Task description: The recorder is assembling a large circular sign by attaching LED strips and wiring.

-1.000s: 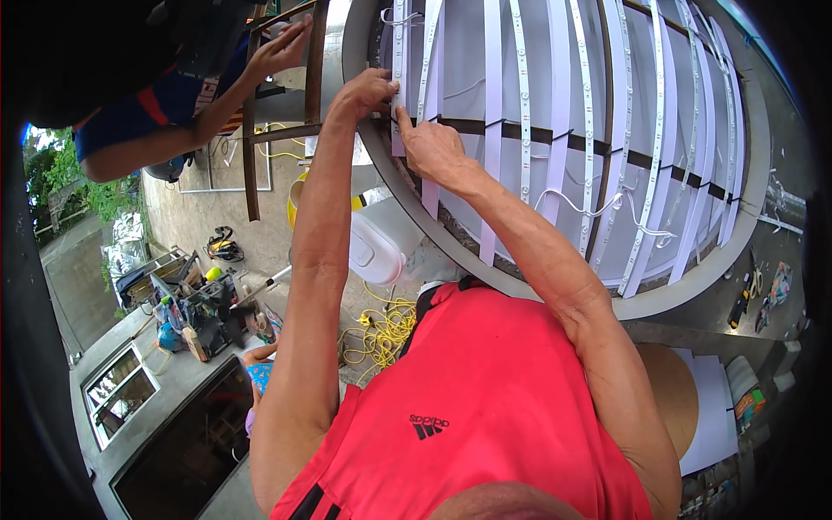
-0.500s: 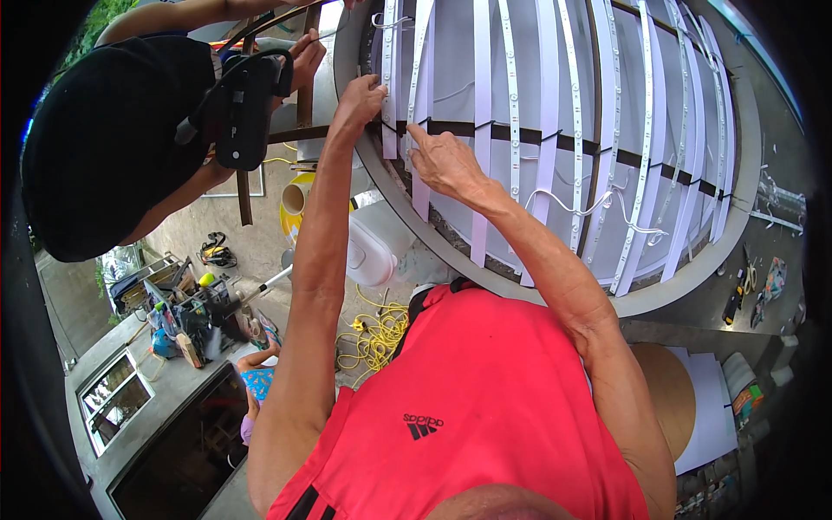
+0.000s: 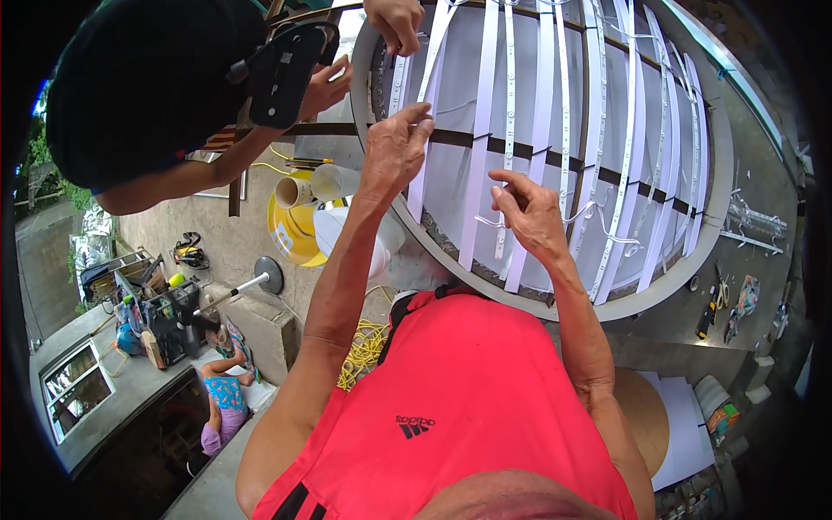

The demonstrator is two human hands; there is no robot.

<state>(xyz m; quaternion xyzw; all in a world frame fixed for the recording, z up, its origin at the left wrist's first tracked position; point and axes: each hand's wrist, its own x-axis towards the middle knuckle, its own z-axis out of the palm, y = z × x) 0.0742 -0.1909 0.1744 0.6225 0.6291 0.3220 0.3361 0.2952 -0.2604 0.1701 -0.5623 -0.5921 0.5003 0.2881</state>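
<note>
A round frame [image 3: 364, 113] with a grey rim holds white slats [image 3: 483, 87] and strips of LED lights [image 3: 510, 69], tied with black ties to a dark crossbar [image 3: 520, 150]. My left hand [image 3: 397, 156] is over its left side, thumb and forefinger closed at the lower part of a slanting LED strip [image 3: 431, 65]; the fingers partly hide the contact. Above the crossbar's lower side, my right hand [image 3: 533, 217] hovers beside another LED strip, forefinger and thumb apart with nothing between them. White wire [image 3: 598, 210] loops near its wrist.
A co-worker in a black cap [image 3: 147, 95] leans in at upper left, one hand [image 3: 394, 22] over the rim. Buckets [image 3: 290, 230] and a yellow cord [image 3: 364, 351] lie below on the left. Scissors [image 3: 721, 290] and a cutter [image 3: 706, 321] rest at right.
My left hand has moved from the rim to the slanting LED strip. My right hand has drawn away rightward. The co-worker's hand has come over the rim, and the view has shifted.
</note>
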